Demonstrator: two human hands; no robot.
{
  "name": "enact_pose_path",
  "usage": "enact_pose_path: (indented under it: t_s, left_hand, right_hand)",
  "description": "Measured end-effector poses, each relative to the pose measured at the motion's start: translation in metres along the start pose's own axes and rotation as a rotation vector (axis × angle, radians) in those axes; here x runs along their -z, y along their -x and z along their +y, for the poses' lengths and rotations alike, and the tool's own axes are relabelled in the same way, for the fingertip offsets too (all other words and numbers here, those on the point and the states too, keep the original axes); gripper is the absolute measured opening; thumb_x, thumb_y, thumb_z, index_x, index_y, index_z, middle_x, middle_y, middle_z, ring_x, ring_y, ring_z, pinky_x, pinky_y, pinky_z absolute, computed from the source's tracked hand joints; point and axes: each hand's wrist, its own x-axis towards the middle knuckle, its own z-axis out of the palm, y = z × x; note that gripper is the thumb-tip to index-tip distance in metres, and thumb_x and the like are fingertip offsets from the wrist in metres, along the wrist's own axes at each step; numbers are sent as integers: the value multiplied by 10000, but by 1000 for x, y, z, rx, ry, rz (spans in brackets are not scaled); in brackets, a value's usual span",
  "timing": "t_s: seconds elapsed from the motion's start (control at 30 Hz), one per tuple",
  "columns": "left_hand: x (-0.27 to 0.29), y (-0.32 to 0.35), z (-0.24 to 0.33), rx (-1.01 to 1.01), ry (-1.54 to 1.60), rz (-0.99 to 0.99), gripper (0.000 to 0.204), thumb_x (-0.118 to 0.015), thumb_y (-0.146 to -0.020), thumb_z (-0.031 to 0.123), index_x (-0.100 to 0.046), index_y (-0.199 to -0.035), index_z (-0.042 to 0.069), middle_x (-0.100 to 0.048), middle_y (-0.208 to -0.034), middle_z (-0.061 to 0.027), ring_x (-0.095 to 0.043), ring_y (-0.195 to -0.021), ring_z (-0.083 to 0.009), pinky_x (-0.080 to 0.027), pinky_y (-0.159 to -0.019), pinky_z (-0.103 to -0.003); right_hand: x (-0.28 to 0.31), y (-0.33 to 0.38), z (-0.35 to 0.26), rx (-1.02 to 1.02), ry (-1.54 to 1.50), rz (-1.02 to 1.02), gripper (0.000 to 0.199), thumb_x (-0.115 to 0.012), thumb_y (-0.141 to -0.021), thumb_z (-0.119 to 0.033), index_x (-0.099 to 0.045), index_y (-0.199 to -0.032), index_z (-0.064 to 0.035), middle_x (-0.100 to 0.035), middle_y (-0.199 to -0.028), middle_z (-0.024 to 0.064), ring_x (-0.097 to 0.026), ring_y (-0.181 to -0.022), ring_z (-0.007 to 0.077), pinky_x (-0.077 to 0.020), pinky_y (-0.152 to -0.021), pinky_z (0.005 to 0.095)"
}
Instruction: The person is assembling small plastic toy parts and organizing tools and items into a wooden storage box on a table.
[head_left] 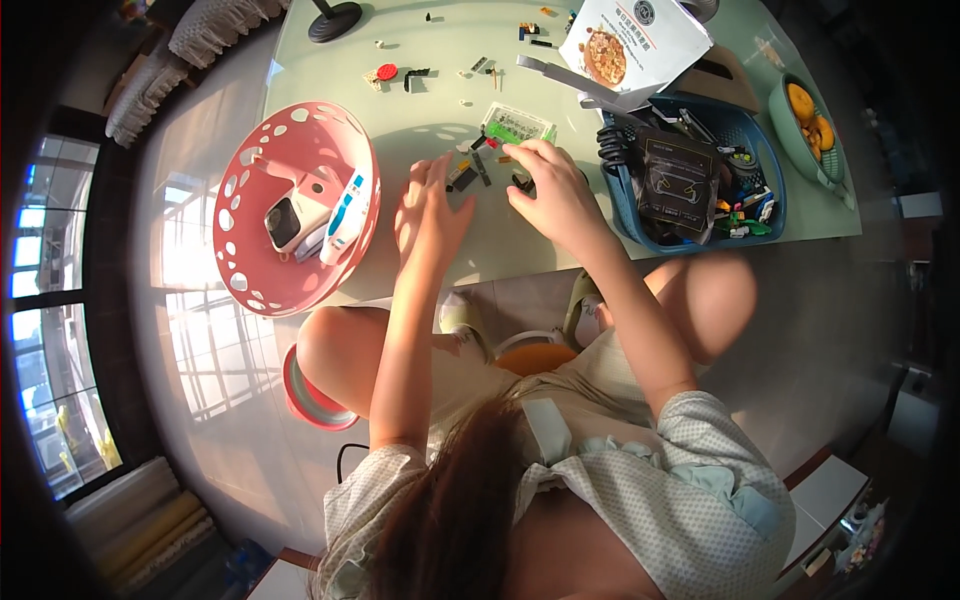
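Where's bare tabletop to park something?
Free: tabletop bordered by left hand, right hand and near edge; far-left patch between pink basket and black round base. Crowded: loose bricks between the hands and beyond; blue basket, white package, green basket at right.

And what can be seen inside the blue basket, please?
The blue basket holds a flat dark package and small colourful pieces. Whatever lies under the package is covered and cannot be seen.
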Motion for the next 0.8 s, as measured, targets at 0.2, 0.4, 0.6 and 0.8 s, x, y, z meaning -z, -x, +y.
enact_pose_path:
  t_s: [0.2,0.4,0.6,0.8]
  left_hand:
    - [-32,-38,-20,-45,135,23,504,-730,-722,134,-569,-1199,118,-569,-1195,-104,-557,-1103,-310,-473,-904,-407]
    - [-56,-56,-27,-166,377,33,428,-668,-705,-9,-617,-1128,35,-637,-961,-108,-611,-856,-281,-499,-772,-367]
    - [-70,-56,-44,-175,367,43,366,-670,-717,4,-651,-1076,70,-633,-864,-102,-610,-749,-250,-503,-674,-357]
    - [-45,-55,-13,-127,190,-13,281,-674,-740,71,-676,-1016,124,-643,-850,-66,-626,-740,-244,-498,-665,-352]
  right_hand:
    - [-26,-34,13,-30,28,-75,448,-685,-741,-101,-605,-1178,-51,-579,-1117,114,-559,-1059,305,-478,-929,379]
    - [-41,-48,15,-44,218,-23,405,-735,-716,-101,-634,-1106,-63,-595,-1069,91,-570,-1034,292,-501,-885,366]
    - [-43,-52,18,59,181,-18,332,-712,-736,-43,-652,-1061,-73,-603,-1013,87,-580,-1002,280,-502,-865,363]
    - [-34,-49,22,48,150,-7,201,-682,-736,-16,-625,-926,-51,-600,-937,107,-600,-946,290,-504,-836,383]
